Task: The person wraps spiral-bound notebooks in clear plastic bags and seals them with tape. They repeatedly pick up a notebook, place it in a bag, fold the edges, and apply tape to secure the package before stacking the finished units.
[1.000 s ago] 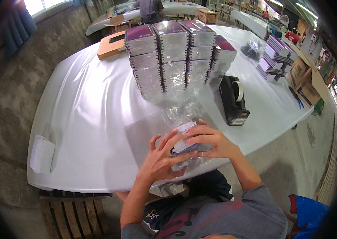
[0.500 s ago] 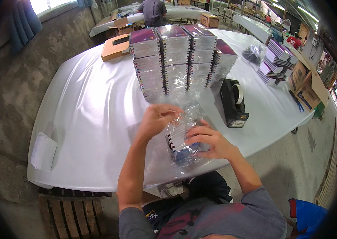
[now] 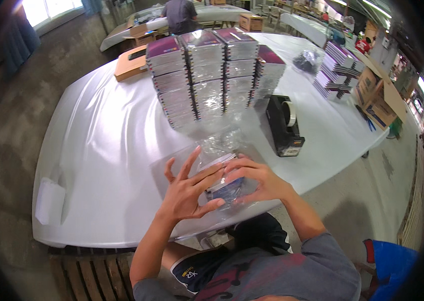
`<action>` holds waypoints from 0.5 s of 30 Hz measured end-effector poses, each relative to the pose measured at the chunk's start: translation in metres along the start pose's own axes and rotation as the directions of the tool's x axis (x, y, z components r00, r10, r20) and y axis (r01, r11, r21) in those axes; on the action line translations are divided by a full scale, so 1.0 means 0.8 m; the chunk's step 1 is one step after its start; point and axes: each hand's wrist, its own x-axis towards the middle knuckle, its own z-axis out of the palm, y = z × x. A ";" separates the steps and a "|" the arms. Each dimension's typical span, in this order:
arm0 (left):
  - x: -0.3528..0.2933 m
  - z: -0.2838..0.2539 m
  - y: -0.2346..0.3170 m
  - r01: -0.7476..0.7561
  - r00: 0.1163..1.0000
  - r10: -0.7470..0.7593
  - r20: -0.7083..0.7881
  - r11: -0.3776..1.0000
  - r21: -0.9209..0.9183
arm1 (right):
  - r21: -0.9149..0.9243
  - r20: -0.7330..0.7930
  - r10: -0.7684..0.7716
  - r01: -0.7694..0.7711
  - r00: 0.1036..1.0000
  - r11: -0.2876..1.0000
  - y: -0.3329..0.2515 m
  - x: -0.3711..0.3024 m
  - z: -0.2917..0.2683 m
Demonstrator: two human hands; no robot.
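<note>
A small stack of booklets in a clear plastic bag lies on the white-covered table in front of me. My left hand rests on its left side, fingers spread and laid over the plastic. On the right side, my right hand grips the wrapped stack, with curved fingers over the top and the thumb at the near edge. Both hands hide much of the stack. Just beyond, several tall piles of purple-covered booklets in clear wrap stand side by side. A black tape dispenser stands to the right of the bag.
A white folded stack lies at the table's left edge. At the far left sits an orange-brown box with a dark object on it. Unevenly stacked booklets, a cardboard box and blue-handled pliers occupy the right end. Another person sits beyond.
My left hand has come down from the bag's upper end, changing from pinched fingers to spread ones on the stack. My right hand stays on the right side. The view has shifted slightly.
</note>
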 end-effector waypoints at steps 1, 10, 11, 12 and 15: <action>-0.002 0.000 -0.001 0.007 1.000 -0.007 -0.002 1.000 -0.004 | 0.131 -0.016 0.019 -0.016 1.000 0.991 -0.005 -0.001 -0.002; 0.001 -0.007 0.005 0.022 0.999 -0.024 0.043 0.999 0.038 | 0.147 -0.794 0.498 -0.686 0.347 0.712 0.079 -0.106 -0.117; 0.002 -0.006 0.005 0.015 0.999 -0.016 0.038 0.999 0.037 | 0.155 -0.778 0.535 -0.725 0.329 0.671 0.100 -0.120 -0.122; 0.002 -0.006 0.005 0.018 0.999 -0.020 0.034 0.999 0.043 | 0.164 -0.755 0.575 -0.758 0.315 0.631 0.111 -0.125 -0.124; -0.001 -0.007 0.005 0.042 0.998 -0.042 0.039 0.999 -0.017 | 0.510 -0.525 0.830 -0.712 0.185 0.482 0.102 -0.103 -0.124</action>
